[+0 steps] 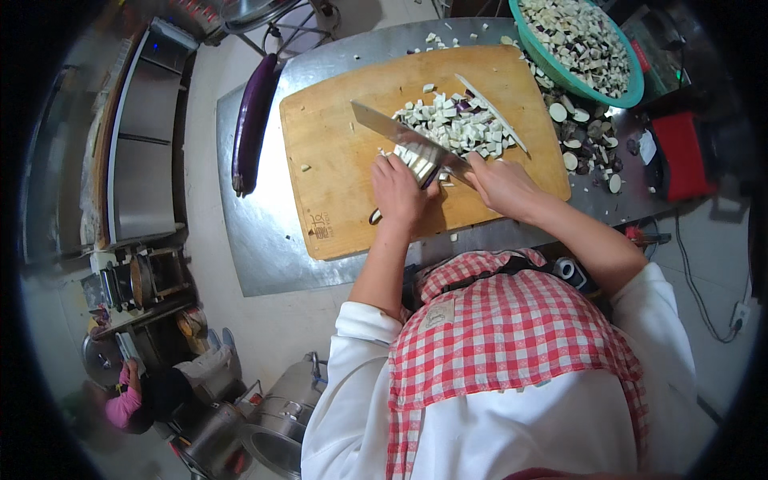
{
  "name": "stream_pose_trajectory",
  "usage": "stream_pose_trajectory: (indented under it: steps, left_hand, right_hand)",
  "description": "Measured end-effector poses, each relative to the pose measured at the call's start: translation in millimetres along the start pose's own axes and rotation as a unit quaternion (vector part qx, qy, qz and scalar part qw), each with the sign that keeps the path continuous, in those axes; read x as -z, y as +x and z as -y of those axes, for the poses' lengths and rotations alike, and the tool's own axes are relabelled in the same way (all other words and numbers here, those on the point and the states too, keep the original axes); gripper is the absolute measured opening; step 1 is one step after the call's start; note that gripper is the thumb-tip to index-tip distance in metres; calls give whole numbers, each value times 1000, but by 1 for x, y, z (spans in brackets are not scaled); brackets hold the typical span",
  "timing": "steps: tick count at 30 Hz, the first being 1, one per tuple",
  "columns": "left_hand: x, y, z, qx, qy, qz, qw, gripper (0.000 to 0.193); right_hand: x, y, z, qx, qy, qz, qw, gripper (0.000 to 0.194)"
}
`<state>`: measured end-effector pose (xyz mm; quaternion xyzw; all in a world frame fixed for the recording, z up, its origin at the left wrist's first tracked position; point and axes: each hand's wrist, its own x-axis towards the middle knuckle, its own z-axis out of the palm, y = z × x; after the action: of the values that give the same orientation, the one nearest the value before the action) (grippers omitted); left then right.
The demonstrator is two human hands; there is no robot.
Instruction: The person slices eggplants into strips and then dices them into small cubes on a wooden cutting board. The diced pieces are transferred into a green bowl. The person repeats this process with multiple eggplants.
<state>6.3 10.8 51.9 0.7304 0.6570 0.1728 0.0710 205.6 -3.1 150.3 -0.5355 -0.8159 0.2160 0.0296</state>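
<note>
My right hand (501,185) grips the handle of a wide-bladed cleaver (396,132), whose blade slants up and left across the wooden cutting board (336,144). Under my left hand (399,186) is a bundle of cut eggplant strips (417,163), pressed against the board beside the blade. Some of the bundle is hidden by my fingers and the blade. Beyond the cleaver lies a heap of diced eggplant (462,123), mostly white with bits of purple skin. A long pale eggplant strip (492,114) rests along the heap's right side.
A whole purple eggplant (255,123) lies left of the board on the metal table (258,240). At the far right, a green basket (637,78) holds diced eggplant (576,42), above scattered eggplant ends (591,144). A co-worker in pink sleeves (126,408) is at lower left.
</note>
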Motion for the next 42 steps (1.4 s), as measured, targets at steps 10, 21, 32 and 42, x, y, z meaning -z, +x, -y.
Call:
stream_pose_trajectory:
  steps: [10, 21, 32, 42]
  left_hand:
    - [12, -13, 2, -3, 32, -17, 999, 78]
    - [20, -22, -1, 24, 12, -2, 1000, 76]
    - [17, -33, 7, 34, 21, 2, 999, 74]
    - [22, -41, 7, 55, 4, -17, 998, 70]
  right_hand:
    - [-4, 4, -3, 19, 20, -24, 999, 25]
    - [-9, 12, 0, 8, 30, -3, 1000, 25]
    - [-11, 13, 10, 28, 22, 12, 999, 21]
    - [-35, 21, 11, 55, 43, -17, 997, 23]
